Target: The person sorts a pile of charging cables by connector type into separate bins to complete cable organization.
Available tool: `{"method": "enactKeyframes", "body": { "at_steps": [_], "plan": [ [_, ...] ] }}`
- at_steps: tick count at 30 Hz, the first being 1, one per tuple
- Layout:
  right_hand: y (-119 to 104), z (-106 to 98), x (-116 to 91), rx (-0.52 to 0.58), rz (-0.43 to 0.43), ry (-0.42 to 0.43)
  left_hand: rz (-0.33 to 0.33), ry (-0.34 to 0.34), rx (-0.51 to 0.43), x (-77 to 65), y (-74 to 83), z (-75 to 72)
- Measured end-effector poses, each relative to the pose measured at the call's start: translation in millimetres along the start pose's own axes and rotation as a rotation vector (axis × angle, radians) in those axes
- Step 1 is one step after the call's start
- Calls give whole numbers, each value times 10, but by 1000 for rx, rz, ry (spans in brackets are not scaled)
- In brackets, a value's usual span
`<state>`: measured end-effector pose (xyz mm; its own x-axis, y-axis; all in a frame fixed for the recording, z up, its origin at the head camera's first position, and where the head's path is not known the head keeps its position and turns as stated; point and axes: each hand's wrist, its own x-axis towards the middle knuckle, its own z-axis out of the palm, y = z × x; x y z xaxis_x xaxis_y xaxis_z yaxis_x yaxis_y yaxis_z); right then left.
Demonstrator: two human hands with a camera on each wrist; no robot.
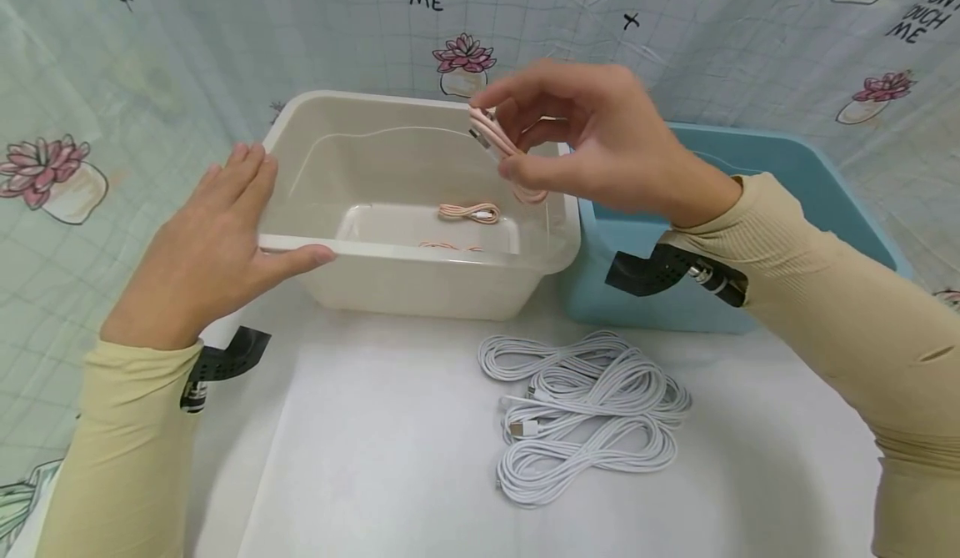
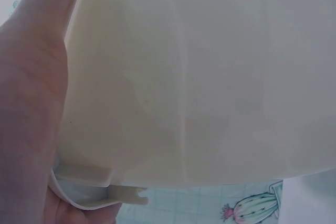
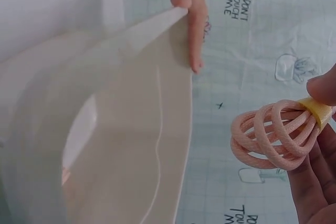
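A coiled pink cable (image 1: pixel 492 134) bound with a yellow band (image 3: pixel 316 113) is pinched between the thumb and fingers of my right hand (image 1: pixel 592 137), above the right side of the cream bin (image 1: pixel 420 279). Its loops (image 3: pixel 270 135) show clearly in the right wrist view. My left hand (image 1: pixel 217 245) rests on the bin's left rim, fingers straight and thumb lying over the front edge. Inside the bin lies another coiled pink cable (image 1: pixel 468 213); a further pink coil (image 1: pixel 450 246) is mostly hidden by the front wall.
To the right stands a blue bin (image 1: pixel 675 308), partly covered by my right forearm. Several white coiled cables (image 1: pixel 588 416) lie in a heap on the white table (image 1: pixel 375 458) before the bins. A patterned cloth (image 1: pixel 360 41) hangs behind.
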<state>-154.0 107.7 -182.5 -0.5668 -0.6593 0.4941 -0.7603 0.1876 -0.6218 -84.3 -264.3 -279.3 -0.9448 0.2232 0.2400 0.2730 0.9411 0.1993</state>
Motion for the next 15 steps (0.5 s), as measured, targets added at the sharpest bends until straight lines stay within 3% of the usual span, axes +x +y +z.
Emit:
{"method": "enactKeyframes", "body": {
  "at_steps": [15],
  "plan": [
    [174,-13,330,-50,210,-21,-16,-4,-9,0,-8,6]
  ]
}}
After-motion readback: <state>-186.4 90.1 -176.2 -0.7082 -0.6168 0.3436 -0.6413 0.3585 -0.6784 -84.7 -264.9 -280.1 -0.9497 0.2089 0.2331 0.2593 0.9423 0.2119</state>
